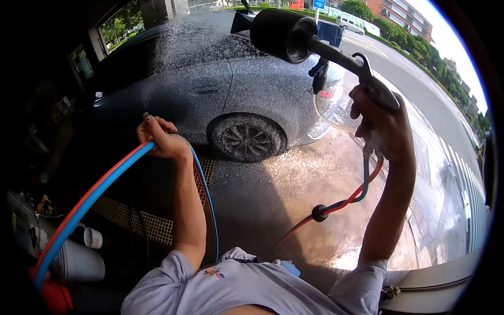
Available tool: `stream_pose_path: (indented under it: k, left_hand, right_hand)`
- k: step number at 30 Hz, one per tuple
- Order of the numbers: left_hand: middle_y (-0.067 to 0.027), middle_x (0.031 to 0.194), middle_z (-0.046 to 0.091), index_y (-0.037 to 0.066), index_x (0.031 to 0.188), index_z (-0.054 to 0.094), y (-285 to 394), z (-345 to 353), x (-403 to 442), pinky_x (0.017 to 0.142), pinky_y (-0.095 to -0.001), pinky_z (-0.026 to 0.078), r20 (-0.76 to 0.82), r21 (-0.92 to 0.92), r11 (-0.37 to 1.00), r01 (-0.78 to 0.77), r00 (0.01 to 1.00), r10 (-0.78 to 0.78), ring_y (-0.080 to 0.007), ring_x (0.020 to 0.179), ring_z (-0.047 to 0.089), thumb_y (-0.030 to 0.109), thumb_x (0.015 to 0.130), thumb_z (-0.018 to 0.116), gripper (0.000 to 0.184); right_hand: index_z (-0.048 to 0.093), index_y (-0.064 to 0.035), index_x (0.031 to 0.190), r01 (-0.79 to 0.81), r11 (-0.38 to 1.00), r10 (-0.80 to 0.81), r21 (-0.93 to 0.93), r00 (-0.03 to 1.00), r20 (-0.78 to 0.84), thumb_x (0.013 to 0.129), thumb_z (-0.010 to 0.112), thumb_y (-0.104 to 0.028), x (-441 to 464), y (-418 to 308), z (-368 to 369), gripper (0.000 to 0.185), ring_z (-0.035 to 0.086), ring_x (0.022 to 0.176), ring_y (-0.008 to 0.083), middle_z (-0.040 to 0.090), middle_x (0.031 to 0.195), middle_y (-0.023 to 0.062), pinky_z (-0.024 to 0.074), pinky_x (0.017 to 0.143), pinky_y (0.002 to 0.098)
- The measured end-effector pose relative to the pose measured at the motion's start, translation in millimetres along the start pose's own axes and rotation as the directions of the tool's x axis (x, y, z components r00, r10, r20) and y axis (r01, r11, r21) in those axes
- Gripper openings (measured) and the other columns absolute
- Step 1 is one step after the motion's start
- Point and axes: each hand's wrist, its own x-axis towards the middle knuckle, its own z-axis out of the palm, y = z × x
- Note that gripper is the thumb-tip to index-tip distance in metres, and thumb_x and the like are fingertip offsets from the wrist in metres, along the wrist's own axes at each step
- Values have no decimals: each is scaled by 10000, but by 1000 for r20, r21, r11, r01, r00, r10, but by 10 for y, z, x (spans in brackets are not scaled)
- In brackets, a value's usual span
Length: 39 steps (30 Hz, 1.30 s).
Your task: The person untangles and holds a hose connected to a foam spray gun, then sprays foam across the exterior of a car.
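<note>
My left hand (164, 137) is closed around a twin hose (97, 191), one line blue and one red, which arcs down at the left and hangs again below my wrist. Raised at the right, my right hand (386, 126) grips the handle of a black spray gun (341, 55) with a wide cylindrical nozzle pointing left. A red and a blue-grey hose (349, 202) run from the gun's grip through a black ball. In front stands a dark grey car (181, 86), flecked with white foam, its rear wheel (247, 137) between my hands.
Yellow floor grating (139, 220) crosses the ground beside the car. White buckets (81, 260) and a red object (55, 294) stand at lower left. Wet pavement (310, 173) lies under the gun. A road (404, 73) with a white van (350, 24) runs beyond.
</note>
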Motion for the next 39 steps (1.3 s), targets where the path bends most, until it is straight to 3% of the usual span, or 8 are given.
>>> stream_pose_path:
  k: [2, 9, 19, 25, 29, 32, 36, 39]
  left_hand:
    - [-28, 562, 502, 43, 778, 515, 125, 228, -164, 447, -194, 356, -8, 7, 1000, -20, 1000, 20, -74, 457, 439, 190, 970, 609, 261]
    - [-16, 575, 503, 31, 834, 549, 491, 742, -705, 440, -205, 337, -62, -24, 1000, -16, 998, 15, -81, 456, 417, 172, 961, 617, 202]
    - [-5, 570, 491, 23, 934, 542, 184, 1364, -1962, 448, -208, 318, -35, -66, 997, 25, 999, -28, -81, 466, 406, 182, 968, 594, 170]
    - [5, 580, 469, 62, 881, 516, -125, 1605, -3153, 438, -200, 281, 89, -166, 986, 23, 996, -8, -82, 451, 367, 189, 1016, 502, 186]
    - [-19, 603, 450, 81, 792, 455, -208, 2052, -3566, 444, -202, 284, 49, -61, 996, 66, 997, -63, -83, 465, 352, 187, 1017, 484, 250]
    - [-23, 610, 421, 26, 899, 437, -484, 2470, -4112, 433, -202, 333, 259, -122, 979, 165, 957, -129, -85, 468, 370, 171, 1016, 445, 186]
    - [-56, 627, 479, 11, 900, 459, -755, 2794, -4909, 435, -233, 365, 261, 39, 935, 352, 900, -350, -114, 493, 421, 210, 967, 498, 214]
    - [-26, 623, 458, 22, 926, 547, -882, 3182, -5645, 462, -220, 337, 402, -91, 958, 271, 890, -213, -98, 505, 398, 211, 1011, 445, 231]
  right_hand:
    - [695, -11, 995, 153, 988, -154, -17, 988, -12, 904, 749, -314, 209, -158, -431, 321, 600, 480, 98, 678, 736, 55, 492, 449, 237]
    - [654, -31, 1101, 147, 978, -168, -151, 976, -138, 906, 727, -299, 768, 38, -1750, 340, 509, 463, 67, 629, 769, 25, 434, 430, 238]
    - [663, 4, 878, -194, 930, 72, -312, 929, -363, 923, 693, -213, 962, 1537, -2790, 224, 557, 443, 118, 637, 664, 47, 449, 409, 291]
    - [688, -14, 933, -286, 952, 286, -106, 958, -12, 913, 713, -143, 914, 2793, -3176, 132, 574, 500, 104, 620, 637, 36, 455, 449, 275]
    - [703, -25, 960, -244, 940, 286, -237, 945, 162, 887, 735, -116, 758, 3602, -3382, 121, 546, 496, 131, 592, 591, 59, 436, 485, 315]
    - [710, -26, 969, -440, 827, 478, -350, 878, 27, 867, 739, -117, 668, 4465, -4002, 140, 566, 517, 177, 583, 593, 114, 445, 523, 360]
    - [698, -32, 951, -428, 793, 417, -433, 900, -125, 889, 699, -136, 690, 4970, -4450, 121, 539, 494, 283, 561, 586, 162, 435, 527, 394]
    - [687, -26, 978, -442, 809, 366, -387, 895, -257, 896, 696, -142, 848, 5504, -4930, 142, 550, 499, 273, 551, 588, 163, 436, 528, 388]
